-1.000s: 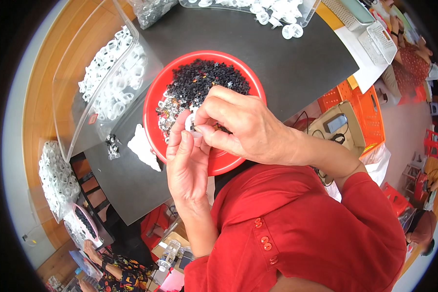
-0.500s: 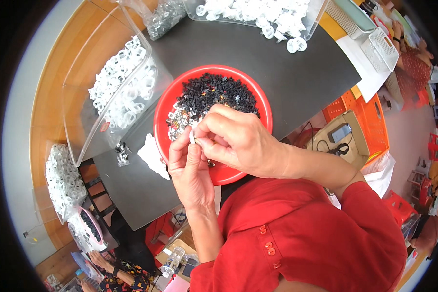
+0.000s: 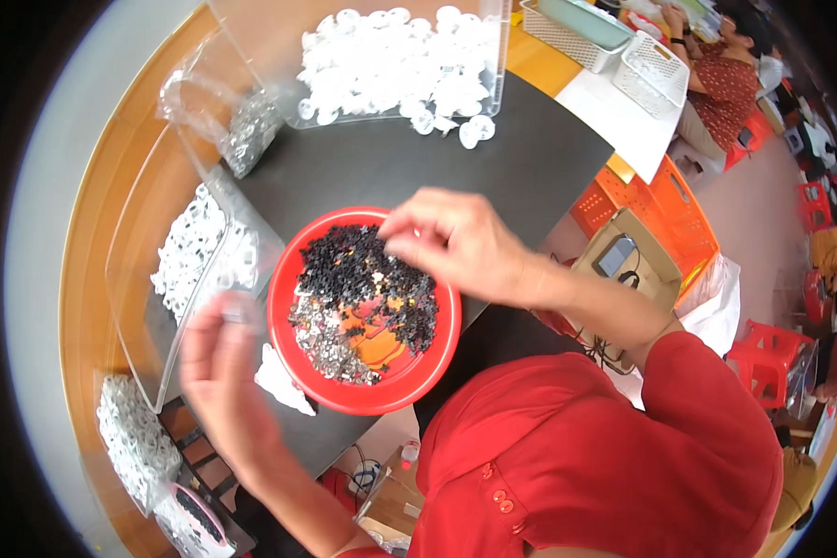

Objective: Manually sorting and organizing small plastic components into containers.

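Note:
A red round basin on the dark table holds a heap of small black parts and a patch of small silvery parts. My right hand is over the basin's far right side, thumb and fingers bent together above the black parts. Whatever is between those fingertips is hidden. Left of the basin, my left hand is smeared by motion, with a small whitish plastic part at its fingertips. Close to it stands a clear plastic bin with white ring-like parts.
Another clear bin of white parts stands at the far side, two loose pieces beside it. A clear bag lies to its left. White cloth or paper touches the basin. An orange crate and a cardboard box sit right.
My hands, together over the basin before, are now apart. The left has swung left toward the clear bin with the whitish part; the right is at the black parts. The view has shifted.

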`<action>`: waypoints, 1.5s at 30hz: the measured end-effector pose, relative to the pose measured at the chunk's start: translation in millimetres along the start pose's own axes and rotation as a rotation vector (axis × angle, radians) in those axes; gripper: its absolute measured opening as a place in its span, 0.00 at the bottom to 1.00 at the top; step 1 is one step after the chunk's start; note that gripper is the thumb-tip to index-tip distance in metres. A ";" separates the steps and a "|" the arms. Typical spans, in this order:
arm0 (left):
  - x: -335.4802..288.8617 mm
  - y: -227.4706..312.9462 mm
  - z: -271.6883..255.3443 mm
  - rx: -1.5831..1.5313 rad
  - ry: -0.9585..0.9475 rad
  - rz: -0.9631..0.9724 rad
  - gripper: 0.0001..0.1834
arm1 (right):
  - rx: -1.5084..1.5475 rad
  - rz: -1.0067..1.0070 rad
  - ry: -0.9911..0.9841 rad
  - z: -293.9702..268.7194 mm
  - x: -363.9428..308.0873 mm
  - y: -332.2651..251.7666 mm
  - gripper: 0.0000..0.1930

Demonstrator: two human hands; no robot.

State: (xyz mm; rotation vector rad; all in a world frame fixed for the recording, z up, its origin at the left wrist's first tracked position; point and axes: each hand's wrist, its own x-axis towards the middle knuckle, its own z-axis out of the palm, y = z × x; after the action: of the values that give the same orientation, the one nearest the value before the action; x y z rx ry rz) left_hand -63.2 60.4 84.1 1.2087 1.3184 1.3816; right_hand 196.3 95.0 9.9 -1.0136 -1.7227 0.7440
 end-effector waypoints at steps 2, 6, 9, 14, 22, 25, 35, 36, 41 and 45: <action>40.9 21.1 -23.8 -0.203 0.152 0.101 0.24 | -0.277 0.038 0.088 -26.2 15.7 20.9 0.08; 71.4 46.6 -41.1 -0.936 0.074 -0.223 0.32 | -0.646 0.049 0.198 -68.3 45.6 63.3 0.09; 53.3 12.4 -21.6 -0.723 -0.105 -0.106 0.32 | -0.761 0.058 0.181 -71.3 52.5 81.0 0.09; -7.1 -30.4 23.7 -0.544 -0.050 -0.269 0.22 | -0.929 -0.044 0.061 -59.7 54.4 93.7 0.10; -36.6 -56.7 69.3 -0.334 -0.121 -0.275 0.23 | -0.569 -0.684 0.015 -27.5 32.4 21.4 0.05; -43.1 -60.4 80.5 -0.480 -0.129 -0.291 0.23 | -0.553 -0.898 -0.008 -12.8 22.0 3.6 0.06; -60.5 -64.0 69.2 -0.608 -0.004 -0.248 0.25 | -0.212 -0.472 -0.282 9.4 11.1 -15.0 0.17; -62.0 -64.5 69.5 -0.609 -0.006 -0.253 0.25 | -0.133 -0.444 -0.315 11.4 11.1 -16.1 0.17; -71.0 -67.2 62.1 -0.633 -0.008 -0.249 0.26 | -0.060 -0.502 -0.402 26.1 11.4 -12.5 0.18; -70.5 -69.4 54.1 -0.654 0.046 -0.246 0.26 | -0.068 -0.475 -0.451 27.5 16.6 -18.1 0.19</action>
State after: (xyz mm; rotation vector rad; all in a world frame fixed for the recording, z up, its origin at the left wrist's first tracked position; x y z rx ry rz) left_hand -0.7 5.9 7.7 0.5572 0.8917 1.4955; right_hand 162.1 100.4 22.6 -0.4570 -2.2791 0.6314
